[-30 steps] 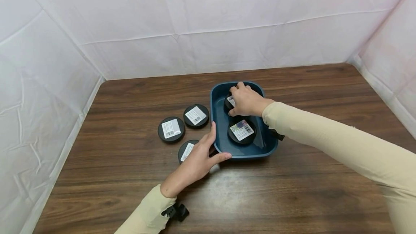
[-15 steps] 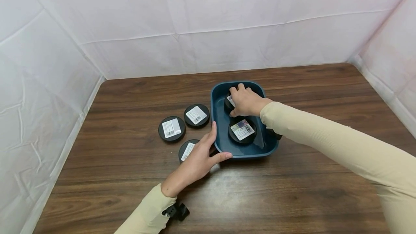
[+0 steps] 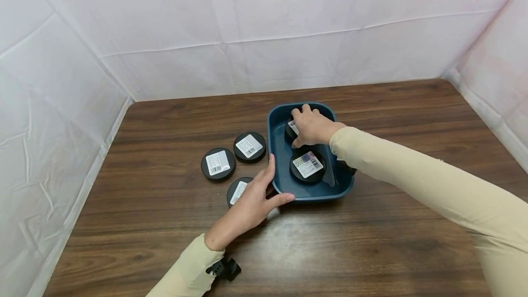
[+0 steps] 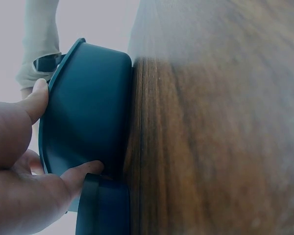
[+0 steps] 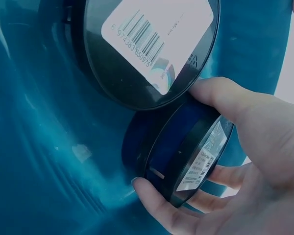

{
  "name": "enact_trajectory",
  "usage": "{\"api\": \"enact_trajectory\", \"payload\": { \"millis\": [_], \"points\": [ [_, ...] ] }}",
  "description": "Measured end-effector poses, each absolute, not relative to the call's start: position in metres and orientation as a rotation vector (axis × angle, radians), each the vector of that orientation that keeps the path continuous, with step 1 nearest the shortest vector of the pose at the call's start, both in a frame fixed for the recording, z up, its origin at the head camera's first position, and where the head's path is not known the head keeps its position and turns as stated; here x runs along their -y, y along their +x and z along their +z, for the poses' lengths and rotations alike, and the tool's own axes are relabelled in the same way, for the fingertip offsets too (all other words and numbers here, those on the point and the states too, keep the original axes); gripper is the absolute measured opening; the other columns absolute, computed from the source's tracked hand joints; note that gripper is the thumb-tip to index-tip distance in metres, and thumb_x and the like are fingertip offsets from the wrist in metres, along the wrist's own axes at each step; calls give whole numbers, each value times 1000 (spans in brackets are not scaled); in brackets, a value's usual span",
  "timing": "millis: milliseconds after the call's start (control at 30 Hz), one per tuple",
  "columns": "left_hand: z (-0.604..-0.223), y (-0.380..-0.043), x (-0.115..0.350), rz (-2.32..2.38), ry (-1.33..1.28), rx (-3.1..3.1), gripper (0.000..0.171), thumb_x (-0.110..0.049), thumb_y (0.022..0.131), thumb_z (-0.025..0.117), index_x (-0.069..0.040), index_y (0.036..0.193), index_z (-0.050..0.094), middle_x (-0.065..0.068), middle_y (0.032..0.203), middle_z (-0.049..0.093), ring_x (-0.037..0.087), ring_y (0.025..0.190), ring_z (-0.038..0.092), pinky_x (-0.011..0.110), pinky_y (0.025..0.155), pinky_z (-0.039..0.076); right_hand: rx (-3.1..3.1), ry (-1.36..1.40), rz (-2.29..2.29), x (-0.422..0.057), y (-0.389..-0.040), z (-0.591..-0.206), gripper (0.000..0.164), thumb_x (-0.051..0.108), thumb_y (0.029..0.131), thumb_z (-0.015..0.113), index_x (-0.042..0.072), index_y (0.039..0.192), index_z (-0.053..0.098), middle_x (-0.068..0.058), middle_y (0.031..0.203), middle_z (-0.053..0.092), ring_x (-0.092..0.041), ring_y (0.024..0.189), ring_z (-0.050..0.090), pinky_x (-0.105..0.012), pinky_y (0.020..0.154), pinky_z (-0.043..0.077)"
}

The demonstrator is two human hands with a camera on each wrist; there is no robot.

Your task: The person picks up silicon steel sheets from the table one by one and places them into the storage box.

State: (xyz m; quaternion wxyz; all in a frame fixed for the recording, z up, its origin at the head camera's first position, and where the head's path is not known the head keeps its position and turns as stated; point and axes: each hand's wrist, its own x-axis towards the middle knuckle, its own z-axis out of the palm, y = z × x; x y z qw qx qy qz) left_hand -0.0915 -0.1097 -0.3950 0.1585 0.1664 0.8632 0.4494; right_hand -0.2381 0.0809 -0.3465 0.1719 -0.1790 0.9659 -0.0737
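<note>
My right hand [image 3: 312, 127] reaches into the blue tray [image 3: 281, 168], thumb and fingers around the side of a flat round black container [image 5: 169, 142] with a white label. In the right wrist view that container is tilted. A second black container [image 3: 307, 167], label up with a barcode, lies nearer the front of the tray, close to the thumb. My left hand [image 3: 253, 203] rests against the tray's near-left corner, thumb along the front rim and fingers extended along the left wall. In the left wrist view its thumb touches the tray rim [image 4: 63, 68].
Left of the tray, more black containers lie label up on the brown wooden table [image 3: 165, 223]: one at the back [image 3: 249, 147], one farther left [image 3: 218, 164], and one partly hidden by my left hand [image 3: 236, 191]. White sheeting [image 3: 247, 68] stands behind the table.
Hardly anything moves. My right forearm shifts slightly left while that hand stays at the same container. The left hand and tray keep their places.
</note>
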Motion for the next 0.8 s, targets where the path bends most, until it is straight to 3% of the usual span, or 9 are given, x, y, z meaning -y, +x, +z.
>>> {"api": "enact_trajectory", "payload": {
  "millis": [467,800],
  "points": [
    [-395,-91,109,1289,470,-2484,98,-44,94,66,-13,162,2,18,167,19,30,152,26,50,119,32,-2728,-463,-276,-77,-237,-348,84,23,89,77,1,155,28,-31,152,29,-46,133,40,-56,106,42],
    [-396,-91,109,1294,458,-2479,98,-43,95,66,-14,162,1,17,167,19,29,153,26,49,120,32,-2743,-454,-291,-77,-235,-348,85,22,89,78,1,154,29,-31,151,29,-45,128,45,-54,103,45]
  ]
}}
